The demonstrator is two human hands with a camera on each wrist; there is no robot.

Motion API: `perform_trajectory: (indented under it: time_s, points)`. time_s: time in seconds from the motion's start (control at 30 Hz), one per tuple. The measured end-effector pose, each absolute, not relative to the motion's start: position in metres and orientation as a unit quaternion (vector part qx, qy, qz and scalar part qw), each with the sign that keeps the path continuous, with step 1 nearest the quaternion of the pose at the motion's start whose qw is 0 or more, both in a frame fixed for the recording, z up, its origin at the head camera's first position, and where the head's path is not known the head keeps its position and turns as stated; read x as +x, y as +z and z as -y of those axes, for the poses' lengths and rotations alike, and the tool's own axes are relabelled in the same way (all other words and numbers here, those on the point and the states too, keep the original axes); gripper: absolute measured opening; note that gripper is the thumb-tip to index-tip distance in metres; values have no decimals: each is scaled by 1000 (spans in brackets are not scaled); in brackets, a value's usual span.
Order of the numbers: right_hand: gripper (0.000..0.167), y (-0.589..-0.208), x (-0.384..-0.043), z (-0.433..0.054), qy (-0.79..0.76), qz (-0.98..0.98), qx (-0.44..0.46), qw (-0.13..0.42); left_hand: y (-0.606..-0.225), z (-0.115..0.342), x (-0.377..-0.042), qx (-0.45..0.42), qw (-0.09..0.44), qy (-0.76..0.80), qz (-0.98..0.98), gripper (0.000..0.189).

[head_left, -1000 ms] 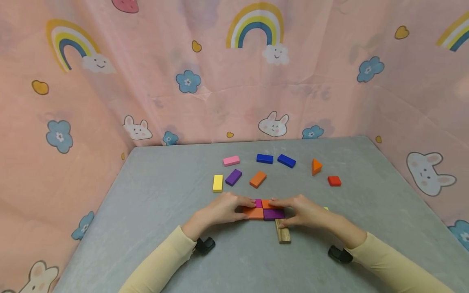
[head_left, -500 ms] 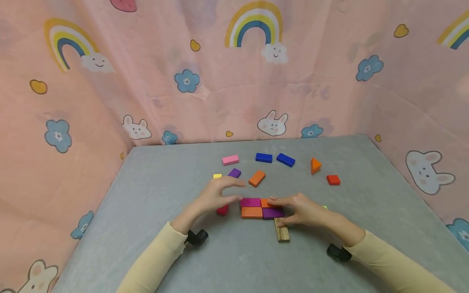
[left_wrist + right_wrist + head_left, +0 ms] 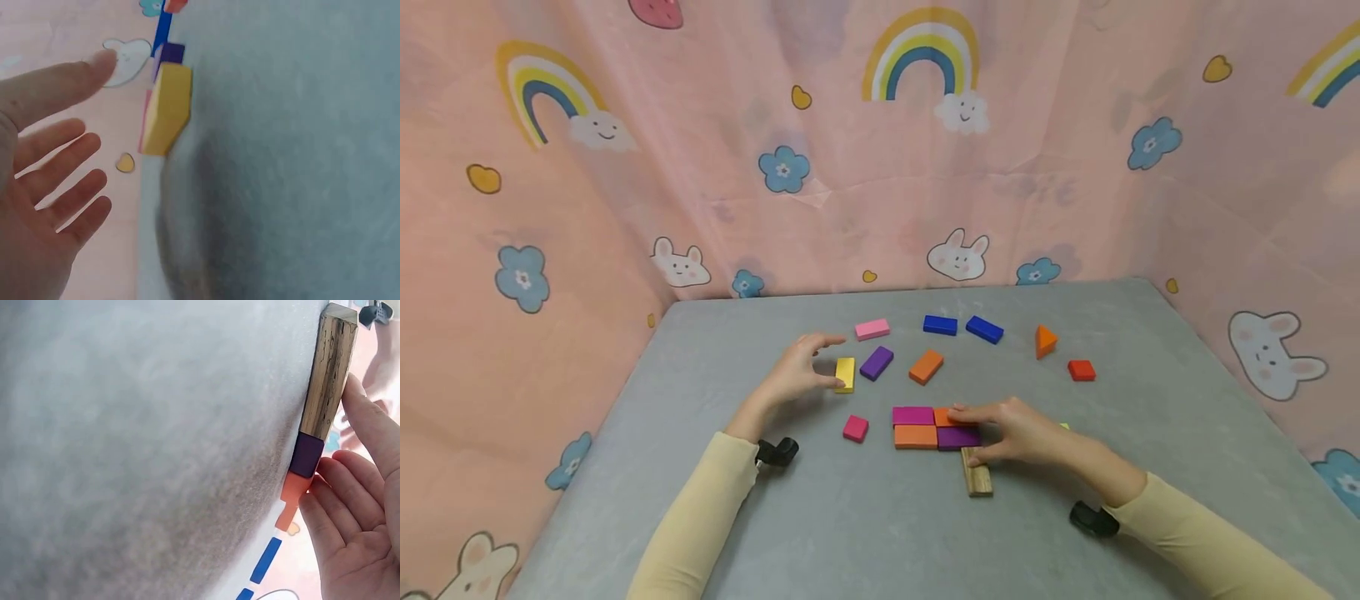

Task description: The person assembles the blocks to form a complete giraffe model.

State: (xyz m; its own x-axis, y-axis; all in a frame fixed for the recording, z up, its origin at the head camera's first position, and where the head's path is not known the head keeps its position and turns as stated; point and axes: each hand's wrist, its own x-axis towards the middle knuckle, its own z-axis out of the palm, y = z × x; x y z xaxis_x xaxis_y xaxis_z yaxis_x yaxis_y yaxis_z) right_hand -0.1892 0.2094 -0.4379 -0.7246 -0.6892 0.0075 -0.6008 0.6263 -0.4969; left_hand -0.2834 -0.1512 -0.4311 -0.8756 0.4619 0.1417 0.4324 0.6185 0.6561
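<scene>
My left hand [image 3: 792,372] is at the yellow block [image 3: 846,373], its fingers parted and the thumb tip by the block's near end; whether they touch I cannot tell. In the left wrist view the fingers are spread, with nothing between them. Two rows of blocks lie together: magenta [image 3: 912,417] and a partly covered orange block [image 3: 942,417] behind, another orange block [image 3: 915,437] and a purple block [image 3: 957,438] in front. My right hand [image 3: 1028,432] rests at their right end, index finger on the rear orange block, thumb on the wooden block [image 3: 978,480] that juts toward me.
A crimson block [image 3: 855,429] lies left of the rows. Farther back are a pink block [image 3: 872,329], a loose purple block [image 3: 877,363], a loose orange block [image 3: 927,367], two blue blocks [image 3: 940,325], an orange triangle [image 3: 1046,342] and a red block [image 3: 1082,371].
My left hand has let go of the rows' left end and moved left and away from me to the yellow block, uncovering the crimson block. The right hand has stayed in place.
</scene>
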Motion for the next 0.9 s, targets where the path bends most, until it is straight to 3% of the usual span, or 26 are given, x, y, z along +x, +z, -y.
perform_trajectory:
  time_s: [0.27,0.9]
  points:
    - [66,-440,-188,-210,-237,-899,-354,97,-445,156,-297,259,73,353,-896,66]
    - [65,-437,-189,-209,-237,-893,-373,81,-442,152,-285,238,65,369,-896,59]
